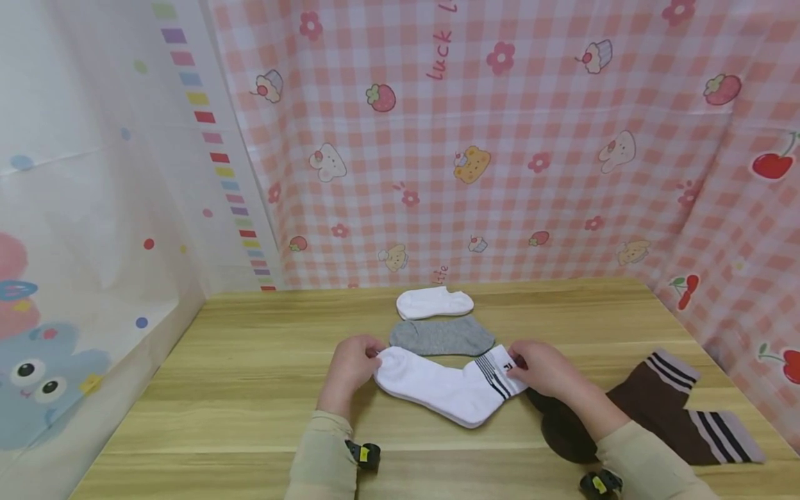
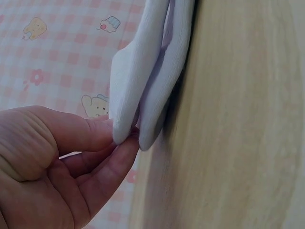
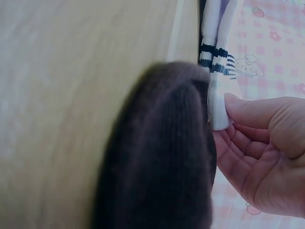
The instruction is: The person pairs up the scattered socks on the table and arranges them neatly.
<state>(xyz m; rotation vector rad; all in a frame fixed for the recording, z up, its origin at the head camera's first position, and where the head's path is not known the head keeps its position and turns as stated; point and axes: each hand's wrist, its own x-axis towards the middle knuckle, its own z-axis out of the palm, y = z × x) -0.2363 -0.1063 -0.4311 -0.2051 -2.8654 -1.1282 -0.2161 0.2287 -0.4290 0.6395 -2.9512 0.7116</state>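
Note:
A pair of white crew socks (image 1: 431,382), one stacked on the other, lies across the front middle of the table, black stripes at the cuffs. My left hand (image 1: 351,364) pinches the toe end; in the left wrist view the thumb and fingers hold the upper sock's toe (image 2: 125,112), with the lower toe (image 2: 151,124) just beside the fingertips. At the other end, my right hand (image 1: 550,369) pinches the cuff (image 3: 218,107) between thumb and fingers. Behind the pair lie grey socks (image 1: 440,337), and beyond them white low-cut socks (image 1: 431,303).
Dark brown socks (image 1: 653,396) with striped cuffs spread at the right, partly beneath my right forearm; their near part looms large in the right wrist view. The wooden table (image 1: 250,396) ends at a pink checked curtain (image 1: 425,139) behind.

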